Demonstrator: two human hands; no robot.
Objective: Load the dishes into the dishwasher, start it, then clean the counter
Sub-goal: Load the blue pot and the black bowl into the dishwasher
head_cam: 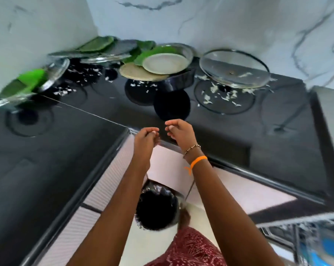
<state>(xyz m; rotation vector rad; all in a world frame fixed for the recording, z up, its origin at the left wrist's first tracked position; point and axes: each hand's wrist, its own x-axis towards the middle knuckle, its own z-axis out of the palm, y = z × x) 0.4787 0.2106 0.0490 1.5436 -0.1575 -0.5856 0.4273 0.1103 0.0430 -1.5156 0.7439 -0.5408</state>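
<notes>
My left hand (pixel 146 138) and my right hand (pixel 178 132) hover side by side over the front edge of the black counter (pixel 66 150), fingers curled toward the thumbs, holding nothing I can see. Behind them a cream plate (pixel 165 63) and a tan plate (pixel 135 72) lie stacked on a dark bowl (pixel 181 79). A round glass dish (pixel 233 68) stands to the right. More glass dishes and green leaf plates (pixel 97 44) pile up in the back left corner. The dishwasher rack (pixel 306 233) shows at the bottom right with a blue plate (pixel 333 246) in it.
White food scraps (pixel 220 93) are scattered on the counter around the dishes. A bin lined with a black bag (pixel 156 206) stands on the floor below my arms. Marble walls close the counter's back and left sides.
</notes>
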